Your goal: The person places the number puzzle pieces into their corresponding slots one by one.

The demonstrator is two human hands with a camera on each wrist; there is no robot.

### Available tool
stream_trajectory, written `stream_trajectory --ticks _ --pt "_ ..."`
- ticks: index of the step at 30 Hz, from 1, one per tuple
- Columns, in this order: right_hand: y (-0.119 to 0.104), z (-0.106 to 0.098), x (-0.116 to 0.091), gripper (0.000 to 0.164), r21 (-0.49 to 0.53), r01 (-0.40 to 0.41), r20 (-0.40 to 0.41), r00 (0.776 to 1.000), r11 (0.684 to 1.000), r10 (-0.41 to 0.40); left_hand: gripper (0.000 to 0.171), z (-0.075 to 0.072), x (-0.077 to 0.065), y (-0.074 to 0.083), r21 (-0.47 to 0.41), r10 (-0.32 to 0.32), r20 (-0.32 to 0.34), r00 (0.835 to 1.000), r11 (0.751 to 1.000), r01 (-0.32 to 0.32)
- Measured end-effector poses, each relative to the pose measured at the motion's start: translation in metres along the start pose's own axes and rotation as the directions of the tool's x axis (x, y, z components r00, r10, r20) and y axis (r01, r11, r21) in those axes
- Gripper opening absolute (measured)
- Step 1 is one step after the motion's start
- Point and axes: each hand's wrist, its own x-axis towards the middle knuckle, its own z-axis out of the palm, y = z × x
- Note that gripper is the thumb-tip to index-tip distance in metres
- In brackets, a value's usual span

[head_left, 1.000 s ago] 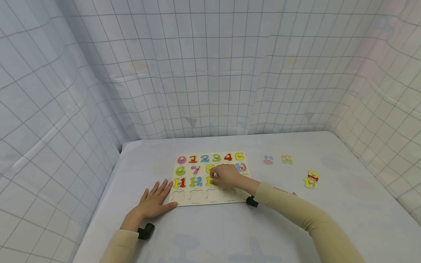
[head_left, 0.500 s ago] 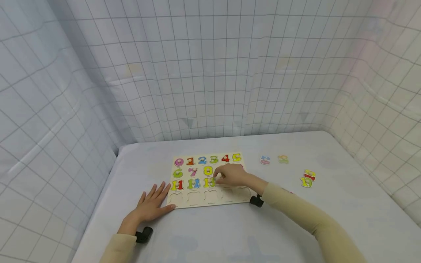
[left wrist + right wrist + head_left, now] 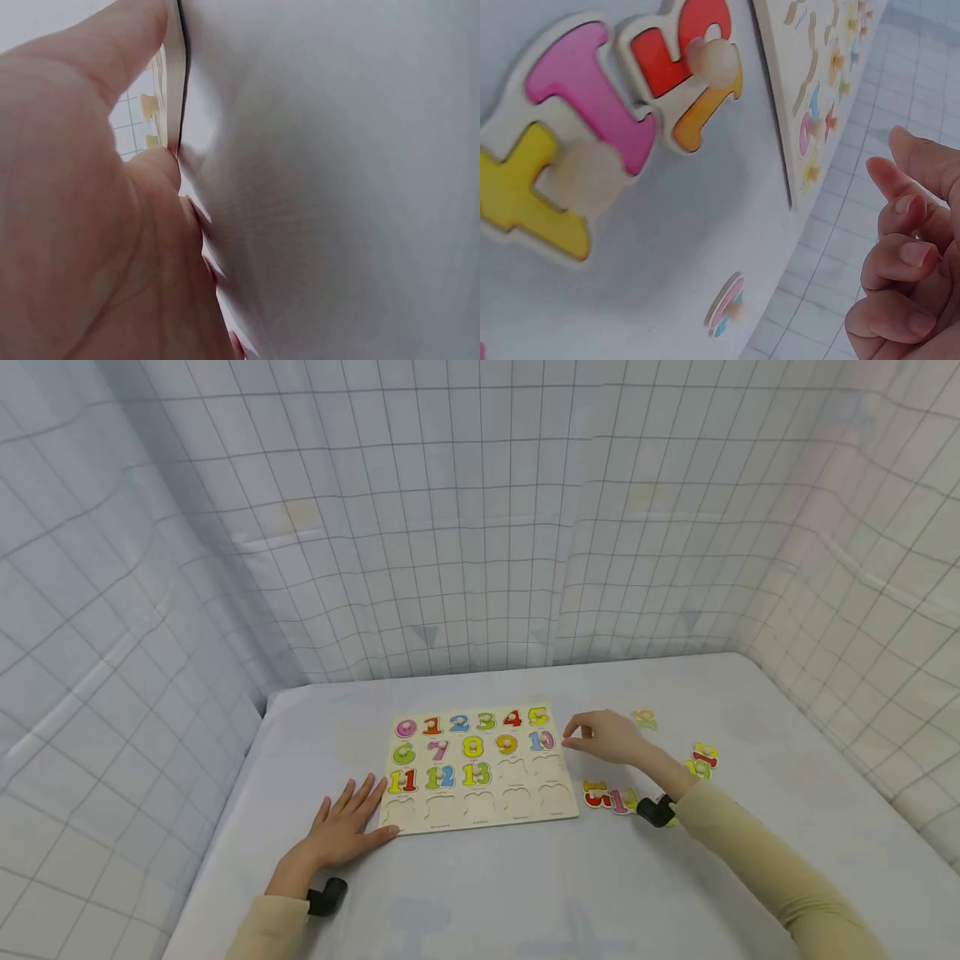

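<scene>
Rectangular pale-wood number board (image 3: 497,806) on white cloth-covered worktop (image 3: 480,893). Left hand (image 3: 344,829) at board's left edge, fingers spread. Right hand (image 3: 606,737) above worktop beyond board's right edge, fingers curled, thumb-index grip slightly apart.

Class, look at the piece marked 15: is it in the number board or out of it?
Out: the 15 piece lies on the white table beside the board, apart from its edge.

I count one board (image 3: 501,824), fourteen seated number pieces (image 3: 472,747), seven vacant recesses (image 3: 513,770), at least six loose pieces (image 3: 597,794), two wrist cameras (image 3: 327,897), one left hand (image 3: 347,828) and one right hand (image 3: 611,739).
</scene>
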Motion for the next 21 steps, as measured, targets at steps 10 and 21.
stream_trajectory --ticks 10,21 --pt "0.041 -0.014 -0.039 0.018 0.001 -0.115 0.092 0.989 0.993 0.114 0.090 -0.002 -0.002 0.003 0.005 -0.004 0.011 1.000 1.000 0.004" --pt "0.052 -0.007 -0.077 0.017 0.203 -0.187 0.305 0.945 0.961 0.120 0.090 0.000 0.000 0.001 0.028 -0.019 0.027 0.999 0.999 0.018"
